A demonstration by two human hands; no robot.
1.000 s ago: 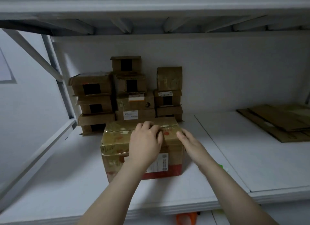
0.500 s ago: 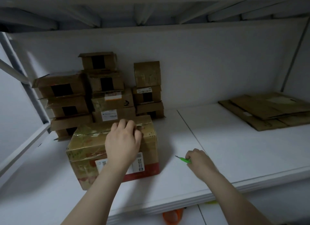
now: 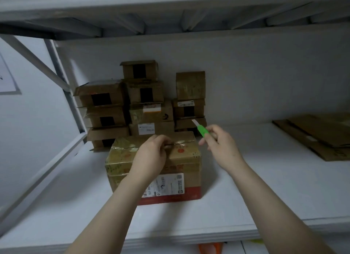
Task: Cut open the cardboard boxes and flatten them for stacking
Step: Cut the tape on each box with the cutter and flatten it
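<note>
Raised off the shelf point(image 3: 265, 187), the right hand point(image 3: 220, 146) now pinches the green cutter point(image 3: 203, 131) in its grip, blade bared beside the left hand point(image 3: 151, 156) curled on the taped box point(image 3: 186, 159) mid-shelf; a slip could slice fingers.

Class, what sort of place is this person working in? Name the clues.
Probably a storeroom or parcel depot: a white shelf rack holds stacked boxes with shipping labels, flattened cardboard lies at the right, and the right hand holds a green cutter.
</note>
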